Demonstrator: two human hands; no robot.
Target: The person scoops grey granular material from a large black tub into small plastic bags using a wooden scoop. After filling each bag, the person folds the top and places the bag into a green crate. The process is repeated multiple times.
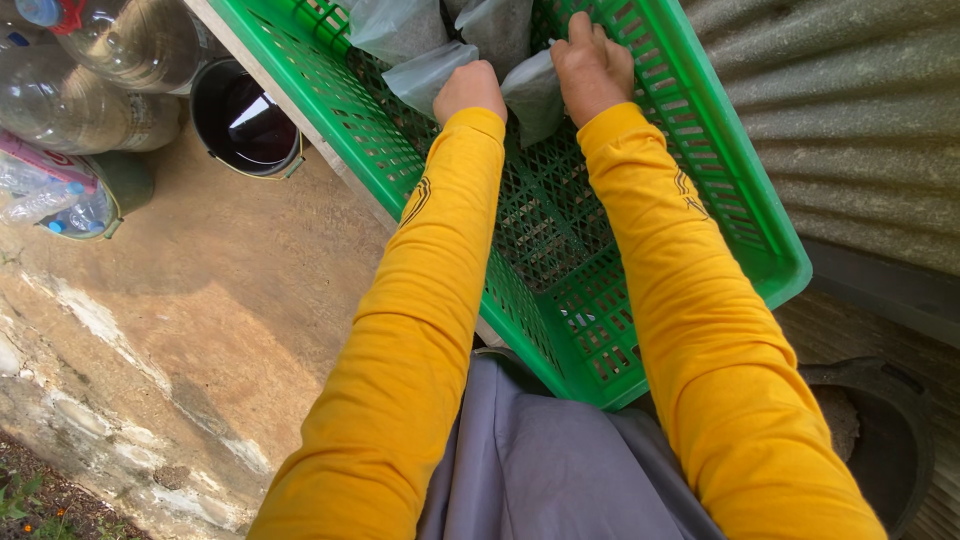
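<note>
Both my arms, in yellow sleeves, reach into a green plastic lattice crate (735, 185). My left hand (468, 88) is closed on the edge of a grey plastic bag (425, 75) filled with dark material. My right hand (592, 62) rests on the top of a second grey bag (535, 95) beside it, fingers curled over it. More such bags (400, 25) stand at the far end of the crate. The near half of the crate floor holds no bags.
A dark bucket (245, 115) stands left of the crate. Large clear plastic bottles (110, 70) lie at the top left. Corrugated metal sheet (860, 110) rises at the right. A black round tub (880, 430) sits at the bottom right. Bare concrete ground (190, 300) spreads at the left.
</note>
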